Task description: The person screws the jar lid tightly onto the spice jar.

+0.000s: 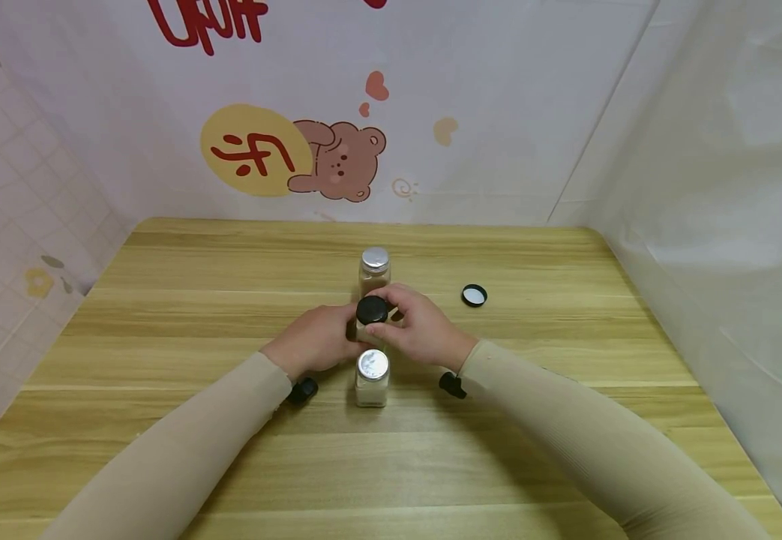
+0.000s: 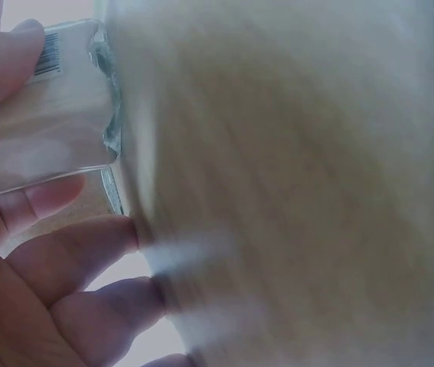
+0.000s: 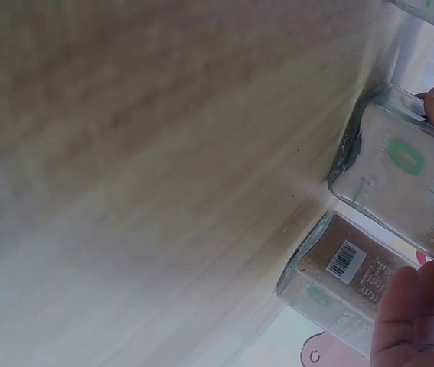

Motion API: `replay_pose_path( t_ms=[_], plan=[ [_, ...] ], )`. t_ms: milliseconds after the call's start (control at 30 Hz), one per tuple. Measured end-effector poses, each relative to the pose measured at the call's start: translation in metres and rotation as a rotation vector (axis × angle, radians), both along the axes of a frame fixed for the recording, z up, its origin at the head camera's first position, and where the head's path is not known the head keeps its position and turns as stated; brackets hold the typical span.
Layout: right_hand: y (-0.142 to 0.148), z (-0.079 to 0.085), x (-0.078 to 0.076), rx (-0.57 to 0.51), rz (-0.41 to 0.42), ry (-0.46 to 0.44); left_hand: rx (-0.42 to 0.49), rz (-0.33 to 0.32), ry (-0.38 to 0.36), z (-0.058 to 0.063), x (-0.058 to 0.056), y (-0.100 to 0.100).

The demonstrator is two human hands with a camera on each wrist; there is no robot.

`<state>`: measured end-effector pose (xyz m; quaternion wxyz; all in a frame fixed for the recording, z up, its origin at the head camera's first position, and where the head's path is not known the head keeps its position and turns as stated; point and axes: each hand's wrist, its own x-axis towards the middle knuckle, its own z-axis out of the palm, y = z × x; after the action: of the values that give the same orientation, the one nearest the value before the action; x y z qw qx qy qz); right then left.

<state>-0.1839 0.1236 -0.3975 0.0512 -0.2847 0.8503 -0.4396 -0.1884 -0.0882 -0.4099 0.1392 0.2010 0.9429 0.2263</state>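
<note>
Two silver-topped jars (image 1: 372, 391) (image 1: 373, 282) flank the black-capped jar (image 1: 371, 312), apparently apart.

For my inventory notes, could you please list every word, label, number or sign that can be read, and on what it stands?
"乐": yellow disc on the back wall.
"WDER", word's start unclear: held jar.
Green ring sign: same jar.
Red wall lettering: cut off at top, not surely readable.
Barcodes and other jar print: too small or blurred.
</note>
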Motion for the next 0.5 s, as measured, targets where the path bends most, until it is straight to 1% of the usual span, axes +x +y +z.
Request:
replay_pose_path(
  t_ms=[200, 500],
  plan=[
    [0.0002, 0.0008, 0.0007, -0.003, -0.011, 0.008, 0.003, 0.002, -0.004, 0.0004, -0.0001, 0.0005],
    [-0.0002, -0.0002, -0.0001, -0.012, -0.006, -0.009, 0.003, -0.002, 0.005, 0.0023, 0.0020, 0.0007]
  ],
)
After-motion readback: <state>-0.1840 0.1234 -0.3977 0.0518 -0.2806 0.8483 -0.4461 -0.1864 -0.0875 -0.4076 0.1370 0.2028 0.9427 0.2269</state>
